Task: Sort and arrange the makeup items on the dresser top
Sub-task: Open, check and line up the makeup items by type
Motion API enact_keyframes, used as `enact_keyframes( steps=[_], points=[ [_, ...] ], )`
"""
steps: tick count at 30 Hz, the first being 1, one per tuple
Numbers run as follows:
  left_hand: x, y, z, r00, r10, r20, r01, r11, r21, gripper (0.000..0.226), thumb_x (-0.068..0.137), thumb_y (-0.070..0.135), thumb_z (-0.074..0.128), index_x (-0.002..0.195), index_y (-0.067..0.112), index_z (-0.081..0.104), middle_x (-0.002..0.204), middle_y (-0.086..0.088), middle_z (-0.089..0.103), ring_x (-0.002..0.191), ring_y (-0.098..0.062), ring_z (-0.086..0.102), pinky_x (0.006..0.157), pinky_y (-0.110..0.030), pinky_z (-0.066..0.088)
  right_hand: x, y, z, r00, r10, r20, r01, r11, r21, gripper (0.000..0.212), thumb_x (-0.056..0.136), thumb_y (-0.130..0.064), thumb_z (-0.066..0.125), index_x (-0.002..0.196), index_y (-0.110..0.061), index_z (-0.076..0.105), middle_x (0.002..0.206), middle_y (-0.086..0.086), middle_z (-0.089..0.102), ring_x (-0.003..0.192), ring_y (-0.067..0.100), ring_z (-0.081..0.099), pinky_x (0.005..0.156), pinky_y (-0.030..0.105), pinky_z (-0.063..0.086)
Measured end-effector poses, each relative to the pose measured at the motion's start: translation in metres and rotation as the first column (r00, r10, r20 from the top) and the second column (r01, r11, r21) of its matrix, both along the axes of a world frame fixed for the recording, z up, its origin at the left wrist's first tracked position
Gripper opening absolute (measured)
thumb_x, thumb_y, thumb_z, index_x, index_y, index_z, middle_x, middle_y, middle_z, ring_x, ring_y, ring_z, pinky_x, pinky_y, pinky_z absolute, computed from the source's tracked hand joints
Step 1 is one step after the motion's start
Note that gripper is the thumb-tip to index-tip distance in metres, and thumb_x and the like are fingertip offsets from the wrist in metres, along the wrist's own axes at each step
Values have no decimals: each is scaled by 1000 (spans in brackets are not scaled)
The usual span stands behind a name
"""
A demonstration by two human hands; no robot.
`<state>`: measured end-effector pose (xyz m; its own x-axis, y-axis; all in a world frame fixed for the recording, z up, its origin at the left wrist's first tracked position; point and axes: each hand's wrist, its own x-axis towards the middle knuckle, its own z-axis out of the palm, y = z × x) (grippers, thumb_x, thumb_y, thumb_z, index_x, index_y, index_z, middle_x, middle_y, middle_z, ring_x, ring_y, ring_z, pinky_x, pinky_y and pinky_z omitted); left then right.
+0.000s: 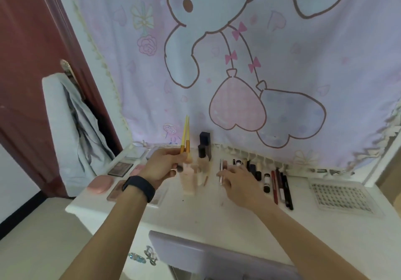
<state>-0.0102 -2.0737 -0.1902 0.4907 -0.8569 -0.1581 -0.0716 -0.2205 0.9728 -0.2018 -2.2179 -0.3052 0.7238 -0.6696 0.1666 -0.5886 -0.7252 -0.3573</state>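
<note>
My left hand (161, 167) grips two yellow-handled makeup brushes (185, 136), handles up and bristles down, above the white dresser top (217, 212). Just right of them stand a pale pink bottle (188, 179), a foundation bottle with a dark cap (202, 162) and a dark box (205, 140). My right hand (237, 181) lies low over the dresser with its fingers on a thin pinkish stick (221, 171). Right of that hand, lipsticks, small tubes and pencils (280, 184) lie in a row. Palettes (120, 168) and a pink compact (100, 184) lie at the left.
A clear tray of false lashes (341, 197) lies at the right end. A cartoon curtain (238, 63) hangs behind the dresser. A lilac chair back (195, 251) is below the front edge. Grey cloth (71, 132) hangs at the left by a red door (28, 52).
</note>
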Motion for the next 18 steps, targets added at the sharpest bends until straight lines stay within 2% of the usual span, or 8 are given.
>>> enact_keyframes(
  steps=[3, 5, 8, 12, 16, 18],
  points=[
    [20, 17, -12, 997, 66, -29, -66, 998, -1, 16, 93, 13, 64, 101, 5, 76, 82, 1, 72, 61, -13, 50, 55, -21, 35, 32, -1, 0, 983, 37, -180, -38, 999, -5, 48, 102, -22, 41, 144, -43, 45, 145, 2, 47, 144, 28, 26, 115, 46, 26],
    [33, 26, -22, 994, 97, -49, -97, 995, 0, 14, 92, 14, 66, 99, 8, 77, 79, 2, 71, 61, -12, 50, 53, -20, 34, 45, -2, -4, 962, 37, -272, -56, 997, -62, 51, 100, -23, 41, 147, -45, 40, 142, 3, 48, 145, 31, 23, 115, 48, 23],
    [49, 36, -37, 989, 137, -60, -137, 991, 7, 14, 92, 14, 65, 93, 9, 79, 80, 1, 72, 59, -12, 52, 52, -20, 35, 52, -2, -14, 946, 3, -323, -54, 988, -147, 39, 103, -36, 35, 139, -40, 51, 137, 2, 53, 143, 32, 26, 113, 46, 23],
    [66, 47, -56, 991, 137, -2, -136, 986, 98, 14, 90, 18, 67, 94, 12, 78, 90, -4, 74, 66, -14, 53, 61, -26, 38, 57, -3, -15, 963, -139, -230, 87, 971, -223, 38, 103, -45, 35, 117, -27, 65, 125, 1, 61, 128, 24, 45, 104, 42, 35],
    [70, 50, -70, 990, 88, 114, -114, 961, 253, 10, 86, 20, 69, 89, 16, 78, 91, -4, 76, 61, -12, 55, 60, -25, 39, 71, -1, -7, 953, -166, -255, 130, 980, -151, 32, 101, -39, 44, 122, -18, 54, 123, 7, 58, 116, 28, 54, 85, 39, 46],
    [68, 48, -76, 987, 25, 160, -80, 936, 343, 10, 85, 19, 68, 83, 16, 78, 86, -3, 76, 55, -10, 54, 56, -24, 36, 80, 0, -2, 938, -177, -299, 146, 981, -126, 32, 99, -31, 48, 126, -14, 50, 122, 10, 57, 111, 29, 57, 73, 35, 44]
  ],
)
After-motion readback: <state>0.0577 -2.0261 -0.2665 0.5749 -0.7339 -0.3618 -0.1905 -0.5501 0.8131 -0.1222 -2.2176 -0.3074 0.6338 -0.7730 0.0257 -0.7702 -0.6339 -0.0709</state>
